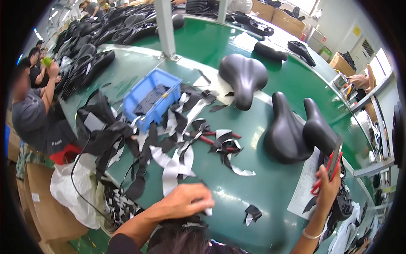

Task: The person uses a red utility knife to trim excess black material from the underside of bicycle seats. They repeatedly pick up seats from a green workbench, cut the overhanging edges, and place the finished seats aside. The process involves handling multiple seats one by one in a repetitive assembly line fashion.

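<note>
Left hand point(186, 199) is lying palm down at the near edge of the green table point(270, 190), with fingers curled and pressing on a dark piece of material point(186, 221) under it; I cannot tell exactly what this piece is, because the hand and the forearm are covering most of it. A small white strip is showing at the fingertips. Right hand point(327, 186) is staying raised at the near right side, closed around red-handled scissors point(332, 167), and the blades are pointing up and far. A thin bracelet is sitting on this wrist.

Just left and far from the left hand, many black and white cut strips point(173, 163) are lying in a loose heap, and one small black scrap point(253, 213) is lying alone on the table between the two hands. Red-handled pliers point(220, 142) are resting among the strips. A blue plastic bin point(150, 97) with dark pieces is standing farther left. Two black bicycle saddles point(296, 131) are lying side by side near the right hand, touching each other, and a wider saddle point(243, 78) is lying farther away. A white paper sheet point(304, 186) is lying under the right hand. At the far left, a seated person point(34, 110) is working.
</note>
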Tool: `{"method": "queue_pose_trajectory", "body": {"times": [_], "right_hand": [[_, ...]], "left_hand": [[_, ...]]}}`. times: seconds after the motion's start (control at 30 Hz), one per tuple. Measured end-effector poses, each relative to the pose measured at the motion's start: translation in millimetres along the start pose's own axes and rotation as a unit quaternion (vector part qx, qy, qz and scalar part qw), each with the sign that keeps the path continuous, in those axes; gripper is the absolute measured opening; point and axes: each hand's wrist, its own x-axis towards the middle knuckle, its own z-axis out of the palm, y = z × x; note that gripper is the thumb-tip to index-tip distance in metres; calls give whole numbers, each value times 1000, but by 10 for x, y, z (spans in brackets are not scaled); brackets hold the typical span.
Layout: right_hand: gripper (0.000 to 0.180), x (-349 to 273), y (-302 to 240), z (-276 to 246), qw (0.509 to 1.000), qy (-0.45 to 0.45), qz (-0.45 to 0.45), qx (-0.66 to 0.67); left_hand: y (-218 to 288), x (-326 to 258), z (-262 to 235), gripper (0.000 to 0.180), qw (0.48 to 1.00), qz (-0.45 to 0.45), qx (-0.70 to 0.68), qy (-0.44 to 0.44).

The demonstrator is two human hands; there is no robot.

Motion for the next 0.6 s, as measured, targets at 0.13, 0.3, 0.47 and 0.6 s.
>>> {"method": "queue_pose_trajectory", "body": {"times": [0.13, 0.3, 0.47, 0.6], "right_hand": [[58, -913, -566, 1037, 919, -333, -22, 209], [35, -1011, -766, 1972, 848, -391, -351, -64], [45, -393, -468, 2487, 817, -195, -489, -236], [37, -546, -244, 2373, 833, -241, -458, -196]], "left_hand": [[110, 50, 293, 33, 982, 80, -34, 165], [23, -67, 305, 47, 876, -52, -349, 328], [-6, -526, -52, 33, 816, -34, -478, 324], [-79, -770, -89, 28, 854, -69, -430, 286]]}}
